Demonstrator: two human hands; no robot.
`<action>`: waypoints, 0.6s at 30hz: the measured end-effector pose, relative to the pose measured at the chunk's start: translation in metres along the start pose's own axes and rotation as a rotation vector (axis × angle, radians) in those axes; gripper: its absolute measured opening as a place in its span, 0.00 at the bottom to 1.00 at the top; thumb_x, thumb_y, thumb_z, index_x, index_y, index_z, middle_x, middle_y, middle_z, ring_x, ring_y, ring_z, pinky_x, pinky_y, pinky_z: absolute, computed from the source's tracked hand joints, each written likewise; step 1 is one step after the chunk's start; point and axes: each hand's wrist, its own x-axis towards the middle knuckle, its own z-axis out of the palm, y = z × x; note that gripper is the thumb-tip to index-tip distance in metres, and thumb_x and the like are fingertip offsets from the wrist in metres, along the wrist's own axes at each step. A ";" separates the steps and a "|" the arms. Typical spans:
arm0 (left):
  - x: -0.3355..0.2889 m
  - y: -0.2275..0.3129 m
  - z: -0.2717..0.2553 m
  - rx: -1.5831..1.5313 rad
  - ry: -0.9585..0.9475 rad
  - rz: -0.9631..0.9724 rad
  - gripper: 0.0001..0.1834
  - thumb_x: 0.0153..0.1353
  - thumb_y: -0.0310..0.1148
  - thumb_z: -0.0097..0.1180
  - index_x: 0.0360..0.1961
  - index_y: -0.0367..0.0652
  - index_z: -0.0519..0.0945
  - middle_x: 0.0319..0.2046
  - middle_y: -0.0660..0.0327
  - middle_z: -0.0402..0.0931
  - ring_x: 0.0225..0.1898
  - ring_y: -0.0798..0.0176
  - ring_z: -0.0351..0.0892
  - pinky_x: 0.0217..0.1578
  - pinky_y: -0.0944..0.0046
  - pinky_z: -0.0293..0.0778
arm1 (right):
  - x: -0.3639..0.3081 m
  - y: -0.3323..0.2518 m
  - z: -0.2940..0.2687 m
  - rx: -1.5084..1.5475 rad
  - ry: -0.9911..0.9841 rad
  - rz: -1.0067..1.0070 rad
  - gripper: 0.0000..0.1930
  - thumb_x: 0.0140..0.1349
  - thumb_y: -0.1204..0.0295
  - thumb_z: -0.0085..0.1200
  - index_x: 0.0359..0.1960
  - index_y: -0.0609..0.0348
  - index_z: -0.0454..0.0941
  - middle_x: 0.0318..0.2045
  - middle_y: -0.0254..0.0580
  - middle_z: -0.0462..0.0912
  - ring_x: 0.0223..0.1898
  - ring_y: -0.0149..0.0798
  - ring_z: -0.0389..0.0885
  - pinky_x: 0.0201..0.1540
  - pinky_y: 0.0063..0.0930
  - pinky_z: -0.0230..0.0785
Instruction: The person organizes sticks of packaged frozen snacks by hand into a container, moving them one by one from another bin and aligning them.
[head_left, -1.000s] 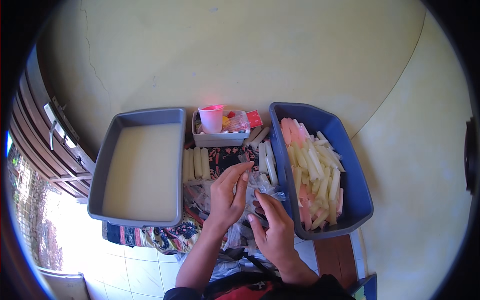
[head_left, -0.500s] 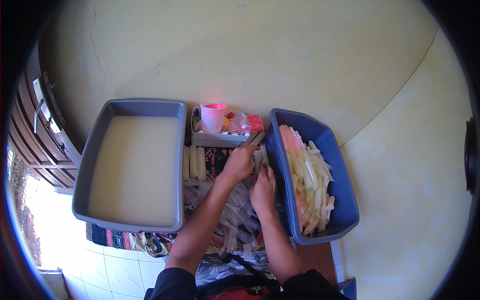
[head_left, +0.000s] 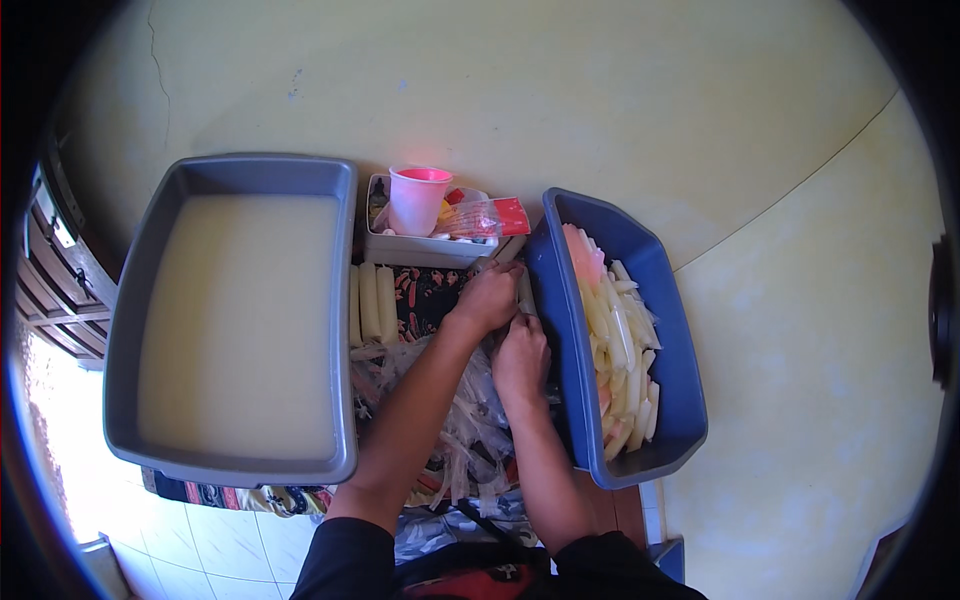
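Observation:
My left hand (head_left: 490, 295) is closed in a pinch just in front of the white box. Close below it my right hand (head_left: 522, 358) is closed too, its fingers curled next to the blue bin. What they grip is mostly hidden by the fingers. A pale filled plastic tube (head_left: 526, 291) shows beside my fingertips, against the bin. Under my forearms lies a heap of thin clear plastic sleeves (head_left: 462, 415). Several pale filled tubes (head_left: 370, 305) lie side by side to the left of my left hand, on a dark patterned cloth (head_left: 425, 300).
A large grey tub (head_left: 348, 400) of cloudy whitish liquid stands at left. The blue bin (head_left: 685, 370) at right holds many cream and pink tubes (head_left: 625, 345). Behind my hands, the white box (head_left: 425, 252) carries a pink cup (head_left: 416, 200) and a red-ended clear packet (head_left: 485, 217).
The view has shifted, so things sit higher and further left. My left hand's extended finger has curled in, and both hands now cover more of the tubes beneath them.

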 end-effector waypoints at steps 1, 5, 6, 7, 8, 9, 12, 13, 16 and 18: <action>-0.001 0.000 -0.002 0.004 -0.026 -0.011 0.29 0.57 0.24 0.61 0.64 0.36 0.81 0.67 0.46 0.78 0.68 0.38 0.76 0.68 0.45 0.75 | 0.000 -0.001 -0.001 -0.024 0.003 0.009 0.14 0.70 0.77 0.51 0.54 0.64 0.81 0.51 0.61 0.83 0.46 0.67 0.88 0.50 0.58 0.81; -0.001 0.000 -0.006 -0.001 -0.044 -0.076 0.30 0.57 0.23 0.60 0.64 0.38 0.81 0.64 0.47 0.79 0.67 0.39 0.76 0.68 0.45 0.75 | -0.002 -0.001 0.002 -0.049 0.031 0.042 0.14 0.71 0.73 0.55 0.56 0.61 0.82 0.52 0.58 0.82 0.46 0.66 0.88 0.49 0.56 0.82; -0.002 0.001 -0.006 0.000 -0.043 -0.078 0.30 0.57 0.23 0.60 0.64 0.38 0.81 0.64 0.47 0.79 0.67 0.39 0.76 0.68 0.45 0.75 | -0.003 -0.001 0.002 -0.049 0.030 0.040 0.14 0.71 0.73 0.55 0.56 0.61 0.82 0.52 0.58 0.82 0.46 0.66 0.88 0.49 0.56 0.82; -0.004 0.002 -0.006 -0.060 0.002 -0.092 0.29 0.53 0.20 0.57 0.60 0.37 0.83 0.62 0.46 0.80 0.65 0.37 0.77 0.68 0.45 0.74 | -0.006 -0.002 0.002 -0.044 0.047 0.043 0.15 0.70 0.71 0.57 0.56 0.61 0.81 0.52 0.58 0.82 0.46 0.66 0.89 0.49 0.56 0.82; -0.004 0.003 -0.006 -0.119 0.050 -0.101 0.30 0.49 0.16 0.55 0.57 0.36 0.85 0.60 0.45 0.80 0.63 0.35 0.77 0.68 0.44 0.73 | -0.006 -0.002 0.001 -0.040 0.070 0.045 0.16 0.70 0.69 0.59 0.57 0.60 0.81 0.53 0.57 0.82 0.46 0.66 0.89 0.49 0.56 0.83; -0.005 0.002 -0.007 -0.118 0.055 -0.099 0.30 0.49 0.16 0.55 0.57 0.36 0.85 0.60 0.45 0.80 0.63 0.35 0.77 0.68 0.44 0.73 | -0.005 -0.003 0.000 -0.040 0.073 0.040 0.16 0.70 0.69 0.59 0.57 0.60 0.81 0.53 0.57 0.82 0.46 0.66 0.89 0.49 0.56 0.83; -0.008 0.001 -0.010 -0.110 0.076 -0.083 0.26 0.49 0.16 0.55 0.52 0.37 0.86 0.57 0.46 0.80 0.63 0.35 0.77 0.67 0.44 0.73 | -0.003 -0.008 -0.002 -0.048 0.050 0.081 0.18 0.69 0.67 0.63 0.58 0.58 0.81 0.53 0.57 0.81 0.46 0.66 0.89 0.50 0.56 0.83; -0.009 0.002 -0.011 -0.095 0.068 -0.092 0.24 0.49 0.16 0.56 0.50 0.37 0.86 0.56 0.45 0.79 0.62 0.36 0.77 0.67 0.44 0.74 | -0.002 -0.010 -0.004 -0.048 0.014 0.101 0.18 0.69 0.67 0.63 0.58 0.58 0.81 0.54 0.58 0.81 0.47 0.67 0.88 0.50 0.57 0.82; -0.008 0.014 -0.015 -0.096 0.026 -0.134 0.21 0.51 0.16 0.57 0.48 0.37 0.87 0.55 0.45 0.78 0.62 0.37 0.78 0.66 0.44 0.74 | -0.003 -0.008 -0.004 -0.025 0.000 0.125 0.19 0.68 0.66 0.64 0.58 0.58 0.81 0.54 0.58 0.81 0.47 0.68 0.88 0.50 0.58 0.82; -0.008 0.021 -0.023 -0.106 -0.014 -0.172 0.21 0.52 0.16 0.58 0.49 0.37 0.87 0.55 0.44 0.77 0.62 0.37 0.78 0.66 0.44 0.74 | -0.005 -0.001 0.000 0.005 0.017 0.133 0.19 0.68 0.67 0.65 0.58 0.58 0.81 0.54 0.59 0.81 0.47 0.69 0.88 0.50 0.59 0.82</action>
